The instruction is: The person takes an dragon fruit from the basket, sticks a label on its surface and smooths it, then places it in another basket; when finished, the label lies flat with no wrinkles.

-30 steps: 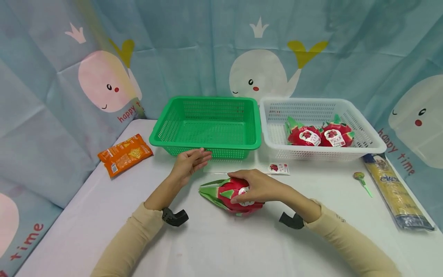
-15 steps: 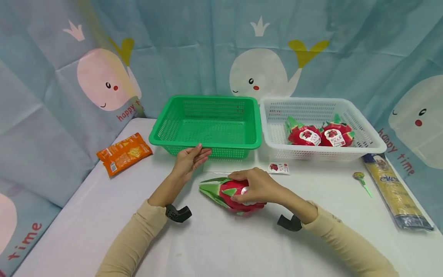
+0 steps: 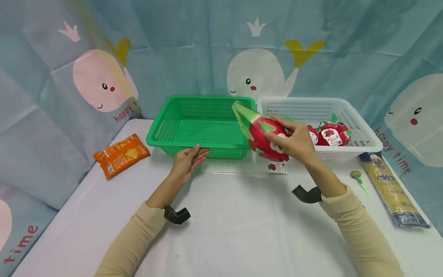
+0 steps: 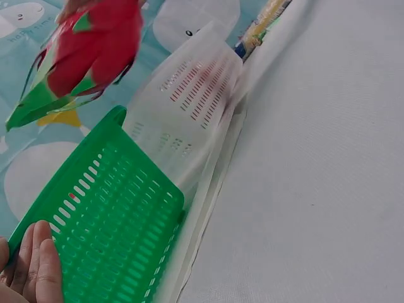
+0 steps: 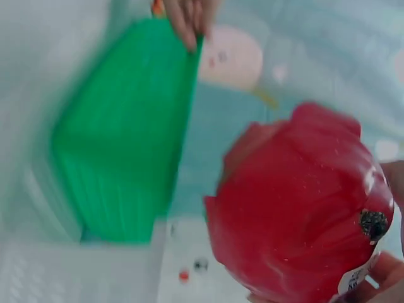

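My right hand [image 3: 299, 144] grips a red dragon fruit [image 3: 264, 134] with long green leaf tips and a white label. The fruit is tilted, leaf end up and left, raised above the table and overlapping the green basket's right front corner in the head view. In the right wrist view its round red end [image 5: 297, 208] fills the foreground. At the front rim of the green basket [image 3: 225, 153], my left hand [image 3: 187, 161] pinches the edge. The left wrist view has the fingers [image 4: 47, 265] straight against the outer wall, with the thumb over the rim.
Right of the green basket stands a white basket [image 3: 346, 150] containing two more dragon fruits [image 3: 332, 134]. A label sheet [image 3: 277, 167] lies in front. An orange snack bag [image 3: 122, 154] is at left; a lollipop [image 3: 359, 181] and a pasta pack [image 3: 394, 188] are at right.
My right hand has lifted the dragon fruit off the table, up and to the right, towards the baskets. My left hand has stayed at the green basket's front rim.
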Available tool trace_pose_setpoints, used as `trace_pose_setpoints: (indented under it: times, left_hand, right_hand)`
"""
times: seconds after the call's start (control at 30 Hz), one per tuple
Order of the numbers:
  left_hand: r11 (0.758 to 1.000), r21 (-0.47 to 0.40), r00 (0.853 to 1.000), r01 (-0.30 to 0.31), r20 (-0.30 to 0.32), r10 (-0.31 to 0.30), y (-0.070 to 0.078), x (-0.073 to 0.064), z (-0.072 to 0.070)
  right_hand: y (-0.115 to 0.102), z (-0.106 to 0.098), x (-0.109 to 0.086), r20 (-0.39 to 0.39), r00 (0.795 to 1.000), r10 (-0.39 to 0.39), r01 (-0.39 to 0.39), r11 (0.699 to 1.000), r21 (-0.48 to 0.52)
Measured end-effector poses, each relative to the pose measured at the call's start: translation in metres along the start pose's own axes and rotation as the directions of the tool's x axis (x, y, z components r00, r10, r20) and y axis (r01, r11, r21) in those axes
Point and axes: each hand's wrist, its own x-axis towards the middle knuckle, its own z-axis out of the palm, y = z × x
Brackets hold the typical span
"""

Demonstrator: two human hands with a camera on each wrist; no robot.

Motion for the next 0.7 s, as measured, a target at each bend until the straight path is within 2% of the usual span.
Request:
trace_pose_setpoints:
  times: [0.1,0.2,0.27,0.43,0.6,0.7]
  left_hand:
    - [1.000,-0.013,1.000,-0.005,0.001,0.005,-0.001,0.000,-0.001]
    - [1.000,-0.012,1.000,-0.008,-0.008,0.008,-0.002,-0.001,-0.001]
    - [1.000,-0.007,1.000,-0.009,-0.009,0.009,-0.002,-0.002,-0.001]
    - [1.000,0.007,1.000,-0.008,-0.015,0.008,-0.003,-0.002,0.001]
    - [1.000,0.011,1.000,-0.013,-0.029,0.013,-0.005,-0.002,0.002]
    - [1.000,0.017,0.999,-0.018,-0.039,0.018,-0.005,-0.003,0.003]
  right_hand:
    - [0.007,-0.010,0.022,-0.158,0.985,0.072,-0.072,0.997,0.003]
    - [0.022,-0.011,0.041,-0.275,0.959,0.069,-0.083,0.996,-0.039]
    - [0.034,-0.008,0.049,-0.315,0.947,0.059,-0.088,0.993,-0.078]
    - [0.060,0.003,0.057,-0.310,0.946,0.090,-0.147,0.975,-0.167]
    - [0.070,0.010,0.057,-0.225,0.964,0.139,-0.195,0.948,-0.250]
    - [0.071,0.011,0.058,-0.162,0.977,0.138,-0.182,0.935,-0.304]
